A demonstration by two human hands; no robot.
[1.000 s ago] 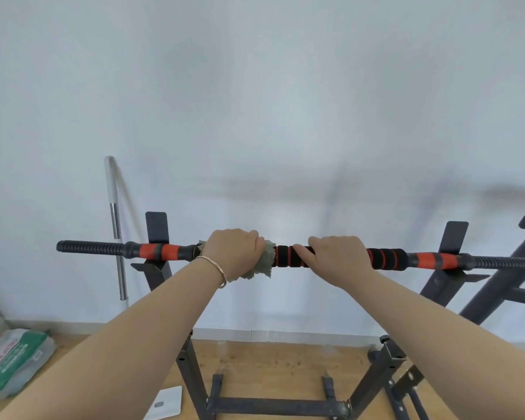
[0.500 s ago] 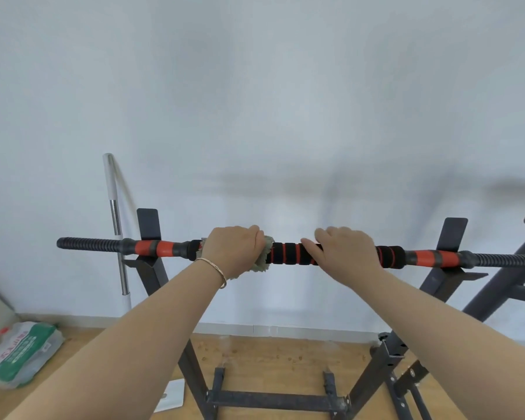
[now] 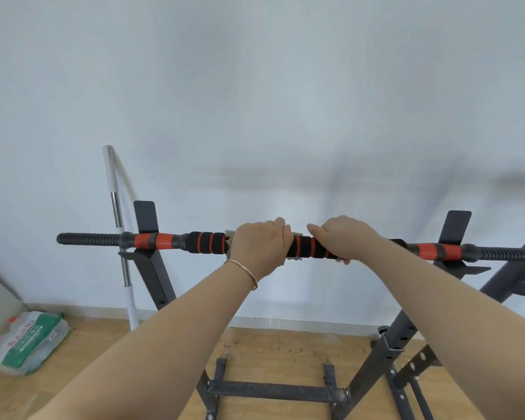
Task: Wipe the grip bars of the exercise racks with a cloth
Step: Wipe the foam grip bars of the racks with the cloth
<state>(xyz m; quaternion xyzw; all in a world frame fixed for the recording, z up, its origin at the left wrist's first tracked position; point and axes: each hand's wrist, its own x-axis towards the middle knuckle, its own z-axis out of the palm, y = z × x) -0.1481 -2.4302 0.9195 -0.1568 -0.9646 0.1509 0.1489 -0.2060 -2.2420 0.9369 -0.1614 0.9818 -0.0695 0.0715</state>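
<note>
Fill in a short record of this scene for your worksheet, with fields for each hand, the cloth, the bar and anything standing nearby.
left hand: grips the cloth around the grip bar; bracelet on the wrist
right hand: grips the grip bar bare, close beside the left hand
cloth: pale, edges showing either side of the left hand
grip bar: horizontal, black foam with orange rings, resting on the rack
rack: dark metal, on a wooden floor
nearby: pole leaning on the wall; bag on the floor

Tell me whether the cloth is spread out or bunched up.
Bunched: the left hand grips the cloth round the bar; only its edges poke out.
</note>
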